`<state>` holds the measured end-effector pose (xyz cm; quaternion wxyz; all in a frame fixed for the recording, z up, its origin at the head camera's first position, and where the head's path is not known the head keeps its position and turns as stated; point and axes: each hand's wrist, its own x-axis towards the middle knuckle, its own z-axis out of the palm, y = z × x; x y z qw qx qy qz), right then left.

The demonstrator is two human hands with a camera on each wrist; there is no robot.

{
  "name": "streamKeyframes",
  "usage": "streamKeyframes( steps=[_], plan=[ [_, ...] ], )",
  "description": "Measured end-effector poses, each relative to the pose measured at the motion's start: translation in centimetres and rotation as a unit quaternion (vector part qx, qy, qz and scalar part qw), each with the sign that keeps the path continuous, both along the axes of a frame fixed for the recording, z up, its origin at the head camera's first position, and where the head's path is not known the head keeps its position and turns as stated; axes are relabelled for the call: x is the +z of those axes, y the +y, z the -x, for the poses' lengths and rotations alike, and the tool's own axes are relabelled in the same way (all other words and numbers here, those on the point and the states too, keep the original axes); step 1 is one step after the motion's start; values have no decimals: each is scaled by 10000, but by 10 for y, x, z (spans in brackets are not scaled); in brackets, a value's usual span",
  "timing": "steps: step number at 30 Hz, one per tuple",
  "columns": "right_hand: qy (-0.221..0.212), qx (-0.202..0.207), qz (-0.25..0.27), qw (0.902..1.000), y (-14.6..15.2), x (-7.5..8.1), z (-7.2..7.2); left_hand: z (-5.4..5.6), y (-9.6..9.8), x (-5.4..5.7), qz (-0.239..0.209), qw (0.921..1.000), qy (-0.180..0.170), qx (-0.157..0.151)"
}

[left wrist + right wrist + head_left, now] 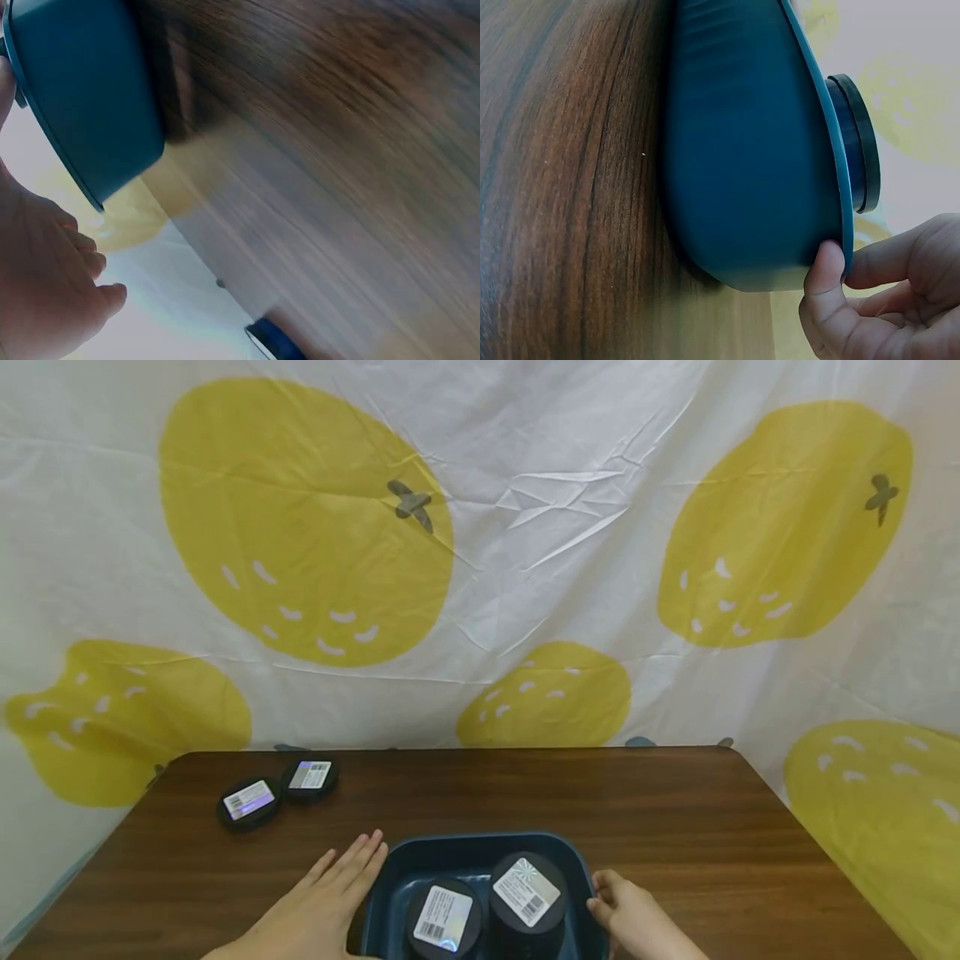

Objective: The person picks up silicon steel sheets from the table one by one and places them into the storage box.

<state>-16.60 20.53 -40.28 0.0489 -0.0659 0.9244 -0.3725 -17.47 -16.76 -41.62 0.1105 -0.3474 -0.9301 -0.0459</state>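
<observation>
A dark blue plastic tray (pixel 480 837) lies at the near middle of the table. Inside it stand two black-lidded round jars: a shorter jar (pixel 445 918) on the left and a taller jar (pixel 528 893) on the right, both with white barcode labels on top. My left hand (pixel 322 889) is at the tray's left side, its fingers stretched forward beside the rim. The left wrist view shows that thumb near the tray's edge. On the other side, my right hand (pixel 637 914) pinches the rim near the far right corner, thumb and fingertips (pixel 827 259) at the edge.
Two low black round tins, a nearer tin (pixel 249 803) and a farther tin (pixel 310 778), sit side by side at the table's back left, labels up. Behind the brown wooden table (pixel 480 785) hangs a white cloth (pixel 555 527) printed with yellow fruit.
</observation>
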Motion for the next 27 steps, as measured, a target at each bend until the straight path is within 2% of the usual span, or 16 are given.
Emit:
streamKeyframes(
  steps=[7,12,14,17,19,22,24,27],
  plan=[
    [61,65,9,10000,-2,0,0,3,-21,-10,-102,9972,727,113],
    [31,38,-9,10000,1,0,0,9,-33,-16,-168,9894,1438,92],
    [14,27,-7,10000,1,0,0,10,-37,-17,-157,9879,1540,140],
    [-9,3,30,10000,2,1,0,11,-43,-18,-189,9929,1114,378],
    [-64,22,123,9999,2,1,1,11,-46,-17,-273,9962,526,637],
    [-107,110,252,9996,2,0,0,11,-51,-14,-387,9937,-209,1029],
    [-155,151,364,9991,2,-1,0,12,-54,-13,-438,9911,-433,1177],
    [-160,126,380,9991,2,-1,-1,13,-61,-14,-464,9891,-529,1292]
  ],
)
